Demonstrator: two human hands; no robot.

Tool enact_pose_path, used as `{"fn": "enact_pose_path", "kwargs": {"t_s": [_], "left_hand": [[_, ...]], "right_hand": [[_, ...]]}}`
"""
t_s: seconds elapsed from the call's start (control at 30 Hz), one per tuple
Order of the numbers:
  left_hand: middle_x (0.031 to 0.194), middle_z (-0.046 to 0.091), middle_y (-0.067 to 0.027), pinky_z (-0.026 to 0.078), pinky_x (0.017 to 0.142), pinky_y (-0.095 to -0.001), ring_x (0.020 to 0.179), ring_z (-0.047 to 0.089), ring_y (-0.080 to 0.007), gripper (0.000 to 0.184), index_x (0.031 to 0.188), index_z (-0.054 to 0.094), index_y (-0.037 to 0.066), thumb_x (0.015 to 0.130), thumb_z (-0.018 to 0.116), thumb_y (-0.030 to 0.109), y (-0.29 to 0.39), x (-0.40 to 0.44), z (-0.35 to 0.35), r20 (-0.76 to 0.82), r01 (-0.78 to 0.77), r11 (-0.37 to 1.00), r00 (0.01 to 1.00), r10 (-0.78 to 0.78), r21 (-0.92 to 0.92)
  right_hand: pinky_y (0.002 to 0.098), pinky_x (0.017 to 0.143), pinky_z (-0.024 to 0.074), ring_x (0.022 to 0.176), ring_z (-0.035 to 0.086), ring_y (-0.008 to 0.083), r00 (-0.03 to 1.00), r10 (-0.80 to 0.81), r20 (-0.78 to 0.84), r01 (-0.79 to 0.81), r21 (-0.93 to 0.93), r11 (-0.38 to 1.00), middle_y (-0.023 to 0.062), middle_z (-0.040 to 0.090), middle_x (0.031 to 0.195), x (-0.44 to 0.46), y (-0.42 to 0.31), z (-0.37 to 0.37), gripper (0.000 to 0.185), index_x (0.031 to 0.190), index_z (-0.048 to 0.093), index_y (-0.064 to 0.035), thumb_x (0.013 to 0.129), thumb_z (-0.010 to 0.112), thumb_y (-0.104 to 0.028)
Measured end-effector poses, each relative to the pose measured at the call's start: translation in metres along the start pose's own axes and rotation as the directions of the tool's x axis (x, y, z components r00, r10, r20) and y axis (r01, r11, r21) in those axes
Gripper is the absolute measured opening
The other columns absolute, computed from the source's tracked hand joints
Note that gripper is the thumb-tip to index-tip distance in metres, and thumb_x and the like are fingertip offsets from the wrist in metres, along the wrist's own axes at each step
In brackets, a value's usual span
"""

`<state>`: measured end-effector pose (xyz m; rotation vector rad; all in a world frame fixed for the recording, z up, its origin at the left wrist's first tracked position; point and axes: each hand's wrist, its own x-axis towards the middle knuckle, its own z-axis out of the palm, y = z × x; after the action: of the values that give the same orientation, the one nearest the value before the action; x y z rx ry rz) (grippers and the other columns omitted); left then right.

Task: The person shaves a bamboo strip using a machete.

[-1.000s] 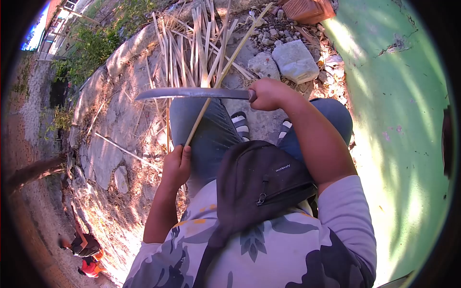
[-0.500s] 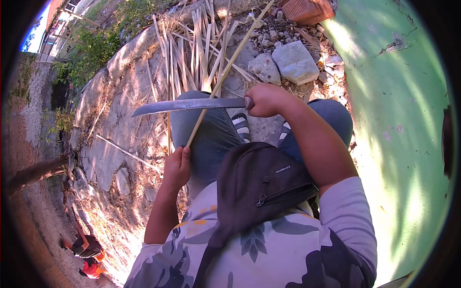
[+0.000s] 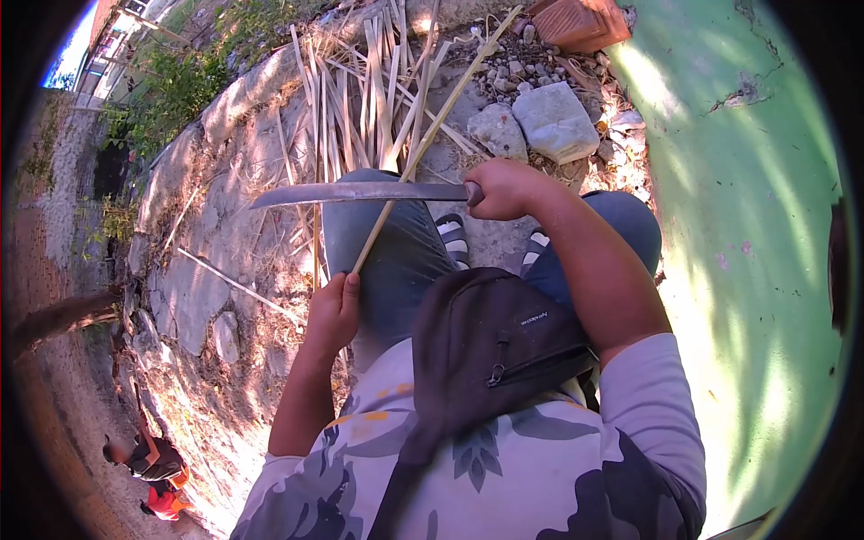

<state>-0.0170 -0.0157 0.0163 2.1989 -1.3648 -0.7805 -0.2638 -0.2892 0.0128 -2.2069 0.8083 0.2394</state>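
My right hand grips the handle of a machete, its long curved blade pointing left above my left thigh. The blade lies across a long, thin bamboo strip. Pinched in my left hand is the strip's near end, while its far end slants up and to the right. Whether the edge cuts into the strip cannot be made out. Just beyond my left knee lies a loose pile of pale split strips.
Two pale stone blocks and gravel lie ahead on the right, near an orange-brown brick. A green wall stands along my right side. A thin stick lies on the ground at left. People are at the lower left.
The camera view has shifted slightly. The machete and strip keep nearly the same position, with both hands still holding them. A person at the lower left has moved a little.
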Motion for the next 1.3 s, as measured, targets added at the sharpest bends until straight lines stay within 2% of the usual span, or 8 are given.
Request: {"fn": "enact_pose_path", "kwargs": {"t_s": [0.2, 0.5, 1.0, 1.1, 1.3], "left_hand": [[0.063, 0.053, -0.0183, 0.042, 0.057, -0.0447, 0.057, 0.054, -0.0363, 0.049, 0.083, 0.052, 0.0, 0.109, 0.045, 0.041, 0.001, 0.001, 0.0, 0.013, -0.006, 1.0, 1.0, 0.006, 0.002], [0.062, 0.052, -0.0174, 0.041, 0.056, -0.0435, 0.055, 0.052, -0.0336, 0.049, 0.082, 0.052, 0.0, 0.109, 0.046, 0.04, 0.004, 0.001, -0.002, 0.005, 0.009, 1.0, 1.0, -0.009, -0.011], [0.06, 0.05, -0.0161, 0.04, 0.055, -0.0427, 0.054, 0.05, -0.0308, 0.05, 0.081, 0.05, 0.0, 0.109, 0.046, 0.041, -0.002, 0.001, 0.001, 0.002, -0.002, 0.999, 1.0, 0.002, -0.037], [0.06, 0.05, -0.0155, 0.04, 0.055, -0.0422, 0.054, 0.049, -0.0292, 0.05, 0.081, 0.05, 0.0, 0.109, 0.046, 0.042, -0.002, 0.002, 0.001, 0.01, 0.007, 0.999, 1.0, -0.006, -0.034], [0.06, 0.05, -0.0152, 0.039, 0.055, -0.042, 0.054, 0.048, -0.028, 0.05, 0.081, 0.05, 0.0, 0.109, 0.046, 0.041, -0.002, 0.002, 0.0, 0.008, 0.005, 1.0, 1.0, -0.004, -0.028]], "right_hand": [[0.0468, 0.08, 0.0546, 0.09, 0.069, 0.0389, 0.998, -0.026, -0.055, 0.023, -0.047, 0.999, 0.0195, 0.072, 0.091, 0.0, 0.002, 0.004, 0.029, 0.094, 0.072, -0.0064, 0.073, 0.072, -0.026], [0.0452, 0.079, 0.0543, 0.086, 0.069, 0.0373, 1.0, -0.016, -0.027, 0.016, 0.024, 1.0, 0.0173, 0.072, 0.087, 0.01, 0.016, 0.008, 0.03, 0.093, 0.071, -0.0065, 0.071, 0.074, -0.026], [0.0451, 0.08, 0.0544, 0.089, 0.07, 0.0377, 1.0, -0.001, -0.002, 0.001, 0.026, 1.0, 0.018, 0.073, 0.091, 0.007, 0.013, 0.007, 0.035, 0.097, 0.072, -0.0061, 0.077, 0.077, -0.034], [0.0423, 0.08, 0.0546, 0.088, 0.07, 0.0342, 1.0, 0.007, -0.005, -0.007, 0.025, 1.0, 0.0163, 0.073, 0.091, 0.004, 0.007, 0.003, 0.028, 0.097, 0.074, -0.0078, 0.074, 0.074, -0.024], [0.0424, 0.081, 0.0547, 0.089, 0.071, 0.0346, 1.0, 0.007, -0.015, -0.007, 0.033, 0.999, 0.016, 0.074, 0.091, 0.006, 0.009, 0.006, 0.027, 0.096, 0.074, -0.0085, 0.074, 0.075, -0.024]]}}
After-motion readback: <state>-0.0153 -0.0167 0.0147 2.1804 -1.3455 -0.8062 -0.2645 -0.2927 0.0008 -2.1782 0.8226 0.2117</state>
